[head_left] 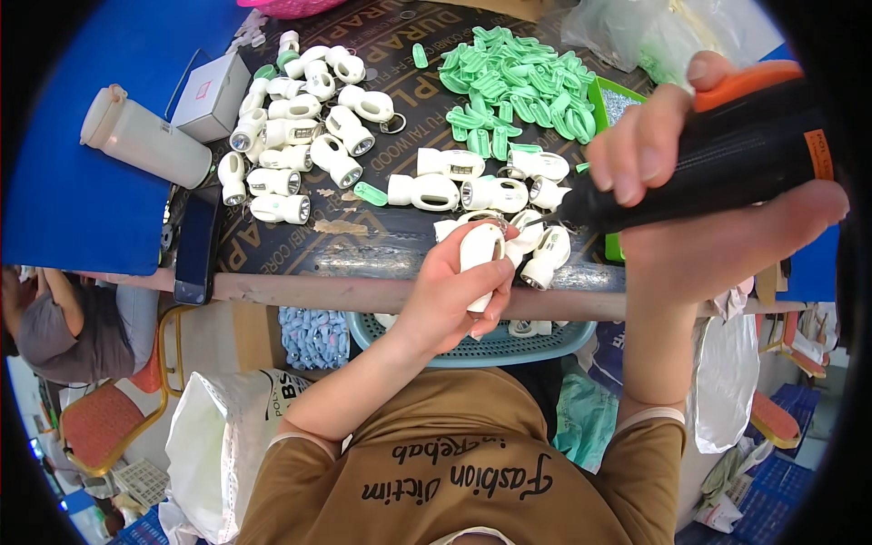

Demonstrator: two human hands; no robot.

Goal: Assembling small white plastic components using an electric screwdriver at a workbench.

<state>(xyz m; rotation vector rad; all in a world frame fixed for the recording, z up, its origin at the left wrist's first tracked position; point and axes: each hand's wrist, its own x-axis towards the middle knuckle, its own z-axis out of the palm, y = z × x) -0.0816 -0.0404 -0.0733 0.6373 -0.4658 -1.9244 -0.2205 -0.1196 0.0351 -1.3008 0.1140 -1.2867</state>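
My left hand (447, 298) is closed around a small white keychain flashlight (480, 247), held just above the table's front edge. My right hand (656, 136) grips a black and orange electric screwdriver (727, 150), its bit pointing left toward the top end of that flashlight. Whether the bit touches the flashlight, I cannot tell. Several more white flashlights (548, 257) lie beyond and beside my left hand. A pile of pale green plastic pieces (518, 86) spreads farther back. One green piece (371, 193) lies apart by a flashlight.
A cluster of white flashlights (295, 133) lies left on the dark table. Near it stand a white bottle (145, 136), a white box (212, 98) and a dark phone (194, 259). A green tray (598, 102) holds small metal parts. Below the edge is a blue basket (381, 345).
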